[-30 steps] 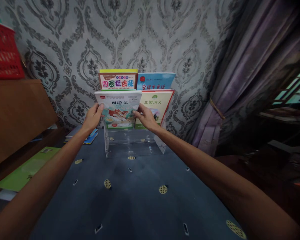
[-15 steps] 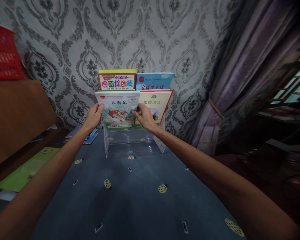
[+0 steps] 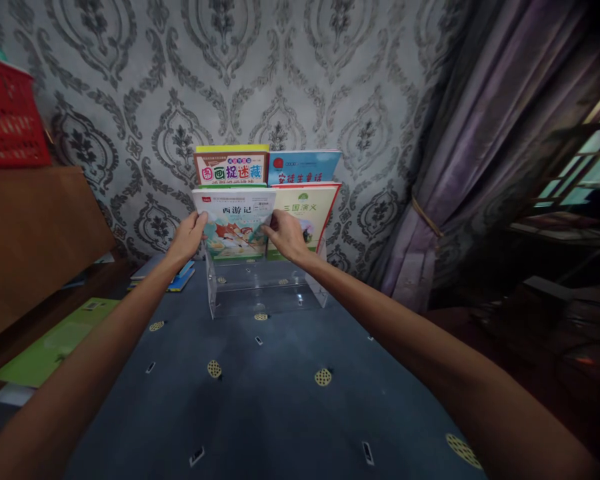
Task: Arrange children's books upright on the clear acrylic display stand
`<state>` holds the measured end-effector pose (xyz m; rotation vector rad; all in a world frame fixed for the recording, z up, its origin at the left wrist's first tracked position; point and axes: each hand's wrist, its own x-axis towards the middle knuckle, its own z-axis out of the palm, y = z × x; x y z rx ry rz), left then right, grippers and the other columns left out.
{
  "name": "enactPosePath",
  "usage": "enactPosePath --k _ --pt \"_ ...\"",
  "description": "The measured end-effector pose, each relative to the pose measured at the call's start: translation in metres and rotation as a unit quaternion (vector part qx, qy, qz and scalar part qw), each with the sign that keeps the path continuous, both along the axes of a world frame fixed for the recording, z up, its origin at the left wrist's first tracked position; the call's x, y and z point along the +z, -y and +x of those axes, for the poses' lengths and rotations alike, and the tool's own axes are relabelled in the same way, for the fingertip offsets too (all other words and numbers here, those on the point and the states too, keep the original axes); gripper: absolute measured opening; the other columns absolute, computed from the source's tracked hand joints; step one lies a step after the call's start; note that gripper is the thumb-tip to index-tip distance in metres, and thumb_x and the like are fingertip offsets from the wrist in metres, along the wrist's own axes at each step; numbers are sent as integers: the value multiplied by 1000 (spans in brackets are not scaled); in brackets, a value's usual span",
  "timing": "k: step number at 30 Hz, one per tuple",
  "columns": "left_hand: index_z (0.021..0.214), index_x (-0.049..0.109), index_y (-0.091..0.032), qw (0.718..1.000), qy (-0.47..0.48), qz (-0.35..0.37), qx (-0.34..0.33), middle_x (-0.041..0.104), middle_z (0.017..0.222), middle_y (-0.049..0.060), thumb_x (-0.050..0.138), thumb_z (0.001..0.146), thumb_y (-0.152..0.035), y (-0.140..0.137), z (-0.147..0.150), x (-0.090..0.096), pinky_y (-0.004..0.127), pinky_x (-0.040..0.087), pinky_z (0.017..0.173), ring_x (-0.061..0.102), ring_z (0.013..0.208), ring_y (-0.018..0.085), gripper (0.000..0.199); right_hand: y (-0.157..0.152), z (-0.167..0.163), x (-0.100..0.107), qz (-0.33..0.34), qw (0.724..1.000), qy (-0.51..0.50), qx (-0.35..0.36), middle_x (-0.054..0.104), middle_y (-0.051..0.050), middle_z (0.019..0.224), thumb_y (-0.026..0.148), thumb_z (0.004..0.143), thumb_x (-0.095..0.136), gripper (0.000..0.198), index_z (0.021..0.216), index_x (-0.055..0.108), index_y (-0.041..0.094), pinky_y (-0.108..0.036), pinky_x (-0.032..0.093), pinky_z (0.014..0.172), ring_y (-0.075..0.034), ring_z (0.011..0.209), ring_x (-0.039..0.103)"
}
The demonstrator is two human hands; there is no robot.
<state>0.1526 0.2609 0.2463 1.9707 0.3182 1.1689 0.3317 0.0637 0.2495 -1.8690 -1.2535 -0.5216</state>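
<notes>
A white picture-covered book (image 3: 237,230) stands upright in a clear acrylic rack (image 3: 211,287). My left hand (image 3: 187,237) grips its left edge, thumb on the cover. On its right edge my right hand (image 3: 286,233) is closed in a pinch, with the fingers behind hidden. Just right of it is a cream and green book with a red edge (image 3: 307,207), partly covered by my right hand. Behind these, a brown book with colourful lettering (image 3: 233,167) and a blue book (image 3: 305,165) stand in the higher row.
The rack stands on a dark blue patterned cloth (image 3: 260,407). Several books (image 3: 180,277) lie stacked left of the rack, and a green book (image 3: 55,340) lies nearer. A wooden box (image 3: 35,233) with a red basket (image 3: 13,113) on it is at left; a purple curtain (image 3: 460,153) hangs at right.
Both hands keep their hold on the white book, which stays in much the same place in the rack. The whole view has shifted slightly.
</notes>
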Motion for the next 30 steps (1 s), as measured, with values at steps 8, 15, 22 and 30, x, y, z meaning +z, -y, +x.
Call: enactPosePath --k 8,15,22,30 --pt "104 65 -16 999 -49 8 2 72 102 10 48 93 -57 1 -2 -5 34 59 73 68 81 21 46 -4 -1 -6 -15 1000 -2 -17 71 -7 85 24 84 61 5 88 62 21 -33 46 71 -24 80 63" --pt "103 64 -18 997 -64 12 33 73 98 9 45 94 -60 -3 3 -14 32 58 72 69 80 21 48 -3 -4 -7 -33 999 1 -22 72 -8 88 23 88 58 6 91 63 21 -33 46 74 -25 84 66" --pt "95 59 -20 982 -118 93 118 74 96 13 35 98 -52 7 0 -11 35 56 73 72 78 25 41 -2 -3 -15 -16 1000 3 -4 73 -8 90 19 88 56 18 105 61 20 -33 48 76 -25 87 66" --pt "103 56 -18 954 -165 139 209 73 108 19 39 98 -38 27 -6 5 43 51 91 69 107 34 26 -3 -6 -34 64 997 9 48 69 -13 108 16 88 47 52 140 42 15 -39 54 84 -26 92 66"
